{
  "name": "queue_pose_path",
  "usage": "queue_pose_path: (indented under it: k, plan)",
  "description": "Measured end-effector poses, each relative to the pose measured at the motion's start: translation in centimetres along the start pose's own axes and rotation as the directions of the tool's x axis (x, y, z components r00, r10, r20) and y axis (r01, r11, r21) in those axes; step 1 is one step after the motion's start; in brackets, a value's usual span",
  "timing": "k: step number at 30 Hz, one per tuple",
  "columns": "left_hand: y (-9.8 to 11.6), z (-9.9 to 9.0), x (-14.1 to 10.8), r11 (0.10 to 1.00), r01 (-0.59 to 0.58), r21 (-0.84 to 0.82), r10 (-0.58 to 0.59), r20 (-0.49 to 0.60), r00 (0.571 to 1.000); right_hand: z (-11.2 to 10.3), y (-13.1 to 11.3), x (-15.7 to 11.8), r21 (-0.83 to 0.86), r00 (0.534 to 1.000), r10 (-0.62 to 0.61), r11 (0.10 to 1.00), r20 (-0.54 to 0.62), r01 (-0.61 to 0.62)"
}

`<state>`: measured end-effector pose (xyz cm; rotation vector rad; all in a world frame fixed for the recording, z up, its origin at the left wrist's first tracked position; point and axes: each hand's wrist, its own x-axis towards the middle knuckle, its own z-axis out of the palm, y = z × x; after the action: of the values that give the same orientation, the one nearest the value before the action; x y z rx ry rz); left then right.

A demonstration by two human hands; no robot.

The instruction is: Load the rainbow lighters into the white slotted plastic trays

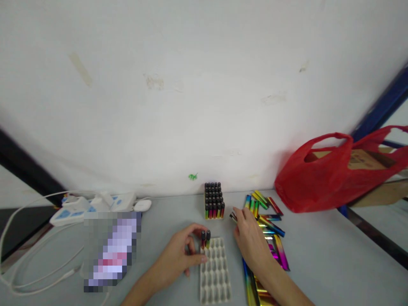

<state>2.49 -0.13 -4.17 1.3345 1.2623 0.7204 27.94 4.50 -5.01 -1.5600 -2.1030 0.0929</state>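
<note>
Two black-capped colored tubes (208, 239) stand side by side in the top left of a pale tray with rows of hollows (215, 272). My left hand (181, 250) is at the tray's left edge, fingers curved and apart beside the tubes. Right of the tray, my right hand (250, 238) pinches a small dark-ended tube (233, 217), mostly covered by the fingers. Behind the tray, a block of similar tubes (214, 200) stands upright in close rows. Shiny multicolored tubes (281, 253) lie loosely around and under my right hand.
A red bag (318, 182) with cardboard inside stands at the back right. On the left are a white power strip (95, 206), white cables (44, 289) and a pixelated phone-like object (114, 250). A white wall (204, 106) rises behind the grey table (172, 212).
</note>
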Motion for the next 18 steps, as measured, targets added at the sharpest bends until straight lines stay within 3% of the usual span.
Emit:
queue_pose_path:
  k: [4,7,11,16,18]
  plan:
    - [0.0,0.1,0.0,1.0,-0.019,-0.004,0.019,-0.024,1.0,0.1,0.5,0.3,0.034,1.0,0.016,0.999,-0.023,-0.015]
    - [-0.2,0.3,-0.1,1.0,-0.025,-0.006,0.025,-0.04,0.999,-0.2,0.5,0.6,0.201,0.997,0.005,0.98,-0.073,0.01]
    - [-0.3,0.5,-0.1,1.0,-0.019,0.001,0.019,-0.045,0.999,-1.6,-0.6,0.7,0.522,0.995,0.072,0.853,-0.072,-0.023]
    - [0.6,0.3,-0.2,0.993,-0.06,0.102,0.068,-0.074,0.995,-2.8,-1.9,0.5,0.67,0.982,0.187,0.724,0.042,-0.166]
    - [0.9,0.2,-0.3,0.99,-0.07,0.121,0.08,-0.079,0.994,-2.5,-2.0,0.4,0.751,0.971,0.223,0.626,0.088,-0.212]
